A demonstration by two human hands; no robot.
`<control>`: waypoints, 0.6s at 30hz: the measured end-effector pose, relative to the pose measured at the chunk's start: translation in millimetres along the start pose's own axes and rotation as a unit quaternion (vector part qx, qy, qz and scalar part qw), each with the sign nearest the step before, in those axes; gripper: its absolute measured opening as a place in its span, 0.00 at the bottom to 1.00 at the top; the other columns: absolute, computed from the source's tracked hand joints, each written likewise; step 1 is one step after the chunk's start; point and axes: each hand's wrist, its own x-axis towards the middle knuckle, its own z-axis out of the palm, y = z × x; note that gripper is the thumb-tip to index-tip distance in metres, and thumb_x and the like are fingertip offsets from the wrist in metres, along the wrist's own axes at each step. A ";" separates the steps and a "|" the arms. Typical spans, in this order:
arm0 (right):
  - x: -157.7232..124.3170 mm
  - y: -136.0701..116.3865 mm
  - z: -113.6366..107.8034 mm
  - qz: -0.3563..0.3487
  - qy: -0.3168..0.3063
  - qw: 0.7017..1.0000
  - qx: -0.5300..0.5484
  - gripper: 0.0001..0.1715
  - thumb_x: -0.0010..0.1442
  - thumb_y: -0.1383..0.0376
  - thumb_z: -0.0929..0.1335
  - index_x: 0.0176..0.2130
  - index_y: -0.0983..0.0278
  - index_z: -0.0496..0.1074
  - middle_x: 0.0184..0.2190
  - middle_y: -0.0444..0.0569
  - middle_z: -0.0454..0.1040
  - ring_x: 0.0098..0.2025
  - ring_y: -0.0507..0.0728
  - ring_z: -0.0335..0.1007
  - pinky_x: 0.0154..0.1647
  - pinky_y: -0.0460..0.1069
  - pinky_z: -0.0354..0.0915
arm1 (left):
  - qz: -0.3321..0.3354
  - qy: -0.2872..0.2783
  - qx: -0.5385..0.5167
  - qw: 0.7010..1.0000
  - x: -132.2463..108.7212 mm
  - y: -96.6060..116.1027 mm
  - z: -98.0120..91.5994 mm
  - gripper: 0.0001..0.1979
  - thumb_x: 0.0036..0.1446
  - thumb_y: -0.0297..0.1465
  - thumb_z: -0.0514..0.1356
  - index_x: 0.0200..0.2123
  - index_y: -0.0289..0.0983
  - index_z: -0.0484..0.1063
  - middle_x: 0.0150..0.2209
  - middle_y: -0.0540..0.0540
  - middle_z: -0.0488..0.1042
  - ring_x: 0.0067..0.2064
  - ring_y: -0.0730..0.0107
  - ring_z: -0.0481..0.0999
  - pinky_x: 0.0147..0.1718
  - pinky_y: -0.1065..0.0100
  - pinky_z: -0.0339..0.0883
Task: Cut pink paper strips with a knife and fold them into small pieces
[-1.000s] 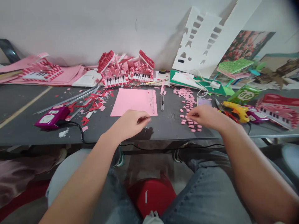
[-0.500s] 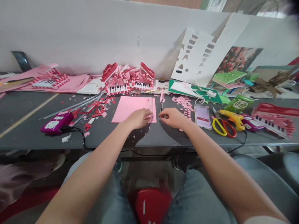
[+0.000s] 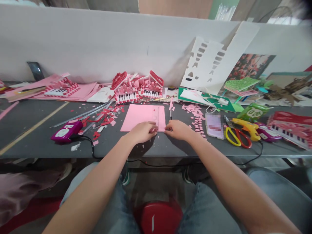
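A pink sheet lies flat on the dark table in front of me. Along its right side is a clear ruler, placed lengthwise away from me. My left hand rests at the ruler's near end, with bent fingers gripping it against the sheet. My right hand is closed in a pinch at the sheet's near right corner; whatever is between its fingertips is hidden. Just beyond that hand lies a slim pen-like tool. Small pink cut pieces sit in rows to its right.
At right are a phone, scissors with yellow and red handles, and a yellow glue gun. Red and pink scraps and a purple box with a black cable lie left. Pink-and-red piano models stand at the back.
My right hand has come slightly left to the sheet's corner, its fingers closer together. My left hand stays by the ruler. The whole view has shifted a little with the head.
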 end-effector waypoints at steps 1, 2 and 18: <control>0.1 -0.9 -0.5 0.000 0.000 1.000 -0.001 0.17 0.71 0.59 0.67 0.44 0.63 0.85 0.43 0.55 0.81 0.44 0.59 0.76 0.42 0.49 0.61 | 0.000 0.002 -0.004 1.000 -0.9 -1.5 -0.5 0.14 0.68 0.35 0.59 0.48 0.41 0.83 0.59 0.39 0.80 0.61 0.48 0.79 0.58 0.54 0.71; 0.3 -1.8 -0.9 0.002 0.000 1.000 0.001 0.17 0.71 0.59 0.67 0.44 0.63 0.85 0.43 0.55 0.82 0.44 0.58 0.76 0.42 0.49 0.61 | 0.002 0.004 -0.008 1.000 -1.1 -3.2 -0.7 0.14 0.68 0.35 0.58 0.48 0.41 0.83 0.58 0.39 0.80 0.60 0.49 0.79 0.58 0.55 0.72; 6.6 -7.7 -15.2 0.033 -0.043 0.998 0.019 0.18 0.69 0.60 0.66 0.41 0.64 0.85 0.41 0.55 0.84 0.41 0.58 0.77 0.38 0.49 0.59 | -0.022 -0.004 0.040 0.999 60.8 -40.0 5.5 0.17 0.71 0.40 0.56 0.56 0.42 0.77 0.71 0.39 0.67 0.75 0.44 0.59 0.70 0.37 0.54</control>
